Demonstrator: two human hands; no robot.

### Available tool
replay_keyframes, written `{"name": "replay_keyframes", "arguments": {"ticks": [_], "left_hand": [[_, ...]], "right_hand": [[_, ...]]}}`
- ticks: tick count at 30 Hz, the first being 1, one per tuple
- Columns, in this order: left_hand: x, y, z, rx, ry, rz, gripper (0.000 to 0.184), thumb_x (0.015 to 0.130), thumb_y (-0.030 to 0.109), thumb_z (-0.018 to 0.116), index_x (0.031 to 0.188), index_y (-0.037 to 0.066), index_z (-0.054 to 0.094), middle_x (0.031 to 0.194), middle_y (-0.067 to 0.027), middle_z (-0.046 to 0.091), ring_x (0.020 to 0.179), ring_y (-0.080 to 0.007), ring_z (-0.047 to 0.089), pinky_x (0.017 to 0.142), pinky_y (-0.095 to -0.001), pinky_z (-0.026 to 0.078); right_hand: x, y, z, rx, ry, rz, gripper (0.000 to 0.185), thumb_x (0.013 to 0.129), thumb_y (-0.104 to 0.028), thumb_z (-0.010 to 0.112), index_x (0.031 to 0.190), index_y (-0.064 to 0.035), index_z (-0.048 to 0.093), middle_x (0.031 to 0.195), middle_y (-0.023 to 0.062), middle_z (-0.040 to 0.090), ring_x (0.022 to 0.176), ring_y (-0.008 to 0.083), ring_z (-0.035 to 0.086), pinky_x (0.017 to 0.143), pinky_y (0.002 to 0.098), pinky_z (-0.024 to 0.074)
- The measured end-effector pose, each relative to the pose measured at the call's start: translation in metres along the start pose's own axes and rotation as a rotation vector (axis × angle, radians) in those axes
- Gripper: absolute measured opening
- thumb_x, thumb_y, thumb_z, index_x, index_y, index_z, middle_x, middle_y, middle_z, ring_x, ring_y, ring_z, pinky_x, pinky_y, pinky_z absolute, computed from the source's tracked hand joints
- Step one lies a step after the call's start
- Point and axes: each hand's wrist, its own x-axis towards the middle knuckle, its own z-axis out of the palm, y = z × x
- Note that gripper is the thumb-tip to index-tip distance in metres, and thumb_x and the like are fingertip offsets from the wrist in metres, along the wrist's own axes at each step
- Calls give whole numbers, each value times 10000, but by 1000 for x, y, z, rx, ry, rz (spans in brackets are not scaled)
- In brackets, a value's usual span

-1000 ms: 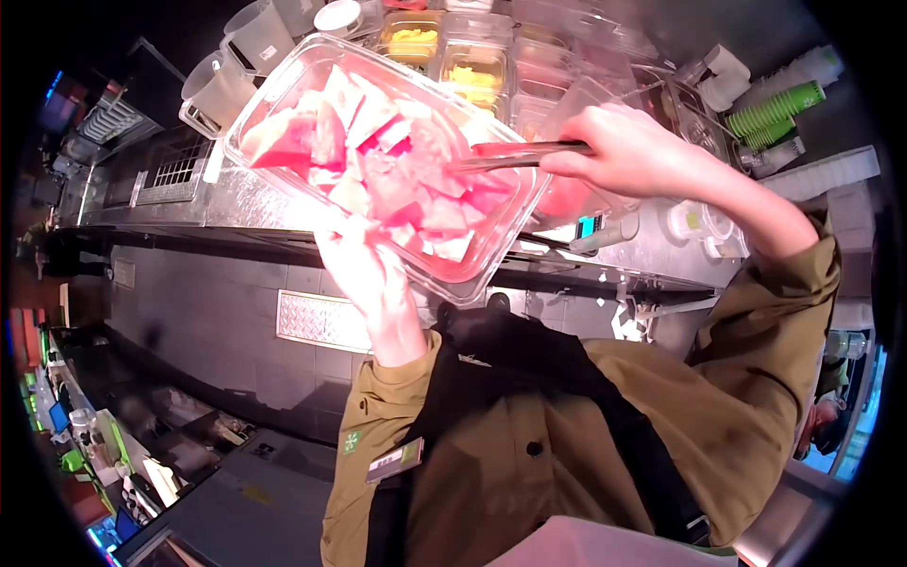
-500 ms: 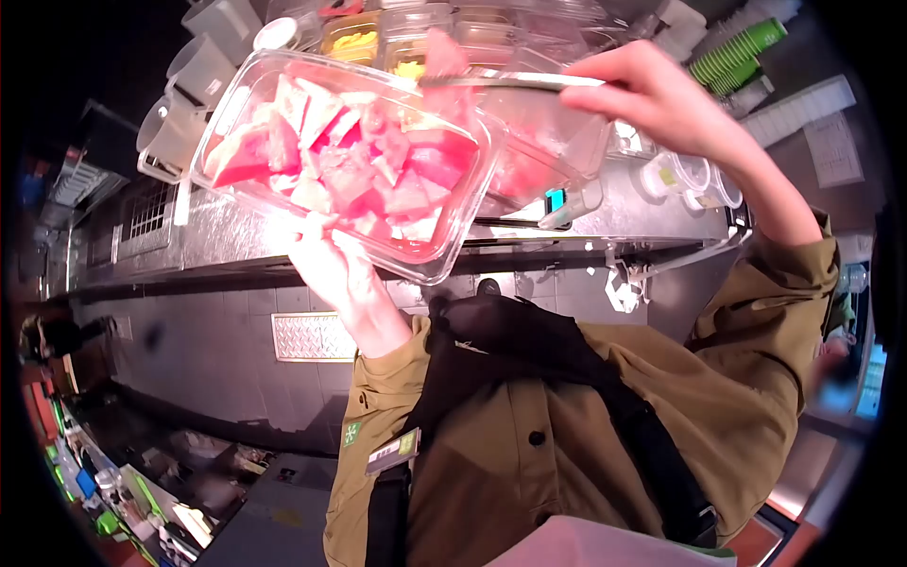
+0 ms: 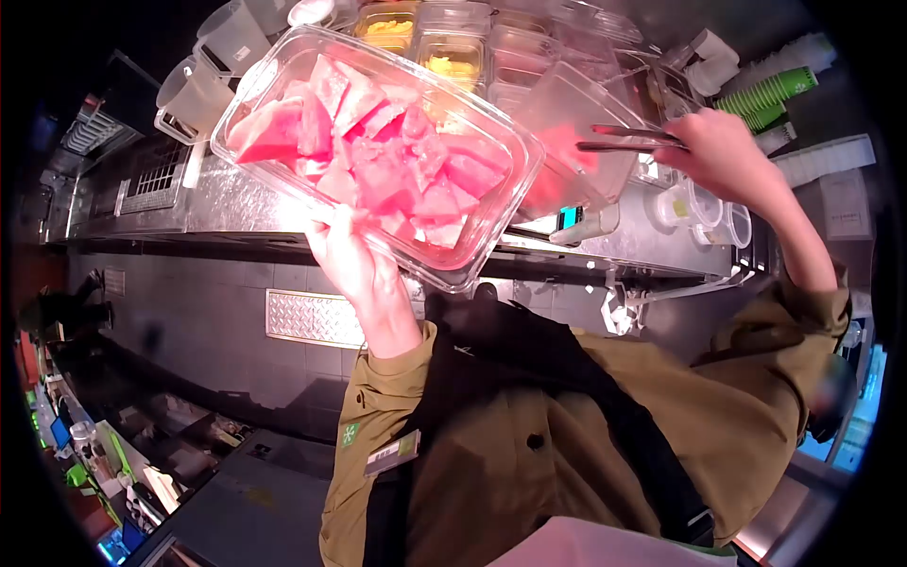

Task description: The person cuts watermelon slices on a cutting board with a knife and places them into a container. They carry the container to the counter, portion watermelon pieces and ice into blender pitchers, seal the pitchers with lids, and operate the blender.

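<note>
My left hand grips the lower edge of a clear plastic tub, holding it tilted above the counter. Chunks of pink watermelon fill much of the tub. In my right hand is a pair of metal tongs, its tips apart over a second clear container. Red fruit pieces lie inside that container, under the tong tips. No piece is visible between the tips. Beside this container a small cyan display glows.
Lidded tubs of yellow fruit stand behind the watermelon tub. Clear jugs are at the left and stacked green cups at the right. Clear plastic cups sit near the front edge of the steel counter.
The tongs have moved right, from above the tub to over the second container. The watermelon piece they carried is no longer between them. My left hand still holds the tub.
</note>
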Motion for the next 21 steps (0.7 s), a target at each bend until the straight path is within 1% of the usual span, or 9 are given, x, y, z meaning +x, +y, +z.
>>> {"name": "replay_keyframes", "arguments": {"ticks": [2, 4, 6, 8, 9, 14, 18, 20, 21], "left_hand": [[-8, 10, 8, -17, -15, -50, 225, 591, -129, 451, 674, 69, 386, 646, -15, 400, 564, -119, 431, 523, -206, 387], [0, 7, 3, -49, -17, -13, 227, 609, -139, 439, 668, 73, 381, 644, -7, 397, 566, -106, 421, 536, -189, 367], [-1, 9, 5, -38, -23, 5, 225, 610, -137, 441, 666, 72, 380, 642, -5, 396, 568, -105, 418, 541, -189, 364], [-3, 12, 6, -33, -41, 24, 222, 609, -137, 439, 666, 70, 383, 647, -3, 397, 576, -101, 412, 548, -198, 367], [-4, 12, 8, -45, -54, 27, 222, 608, -136, 439, 667, 70, 385, 651, -2, 397, 581, -100, 411, 551, -199, 365], [-7, 9, 6, -30, -41, 58, 221, 600, -129, 446, 651, 76, 383, 658, 0, 395, 588, -101, 408, 570, -210, 366], [-6, 8, 4, -16, -38, 47, 221, 594, -124, 448, 642, 79, 375, 647, -3, 390, 585, -109, 414, 570, -215, 371], [-4, 9, 7, -14, -12, 20, 220, 592, -121, 449, 642, 78, 372, 642, -4, 388, 587, -114, 417, 569, -215, 373], [3, 5, 0, -8, -27, 41, 217, 590, -114, 455, 642, 78, 367, 640, -12, 392, 594, -123, 433, 570, -221, 384]], "right_hand": [[15, -2, 3, -85, -50, -29, 273, 733, -282, 589, 714, -9, 591, 631, 159, 566, 657, 320, 566, 581, 414, 436], [14, -4, -26, 14, 79, 0, 293, 752, -290, 570, 721, 0, 597, 601, 160, 552, 608, 308, 563, 564, 399, 434], [12, -33, -59, 331, 79, -51, 299, 771, -275, 547, 701, 13, 584, 572, 159, 533, 573, 309, 547, 553, 393, 424], [27, -64, -48, 397, -114, -223, 293, 769, -252, 559, 794, 39, 579, 566, 186, 499, 527, 307, 508, 498, 358, 381], [39, -78, -31, 413, -77, -303, 355, 785, -293, 518, 670, 41, 554, 560, 170, 521, 568, 324, 539, 560, 403, 420], [61, -99, -6, 485, 3, -245, 302, 776, -282, 526, 756, 9, 607, 626, 170, 569, 633, 325, 570, 606, 383, 445], [41, -63, 5, 643, 119, -279, 254, 787, -199, 546, 855, 45, 567, 546, 146, 484, 484, 203, 459, 485, 308, 373], [20, -41, 4, 774, 172, -238, 254, 797, -166, 544, 899, 66, 548, 573, 88, 488, 526, 93, 429, 487, 252, 366], [5, -31, 2, 811, 286, -179, 246, 777, -187, 547, 854, 45, 570, 575, 132, 513, 500, 154, 452, 505, 295, 388]]}}
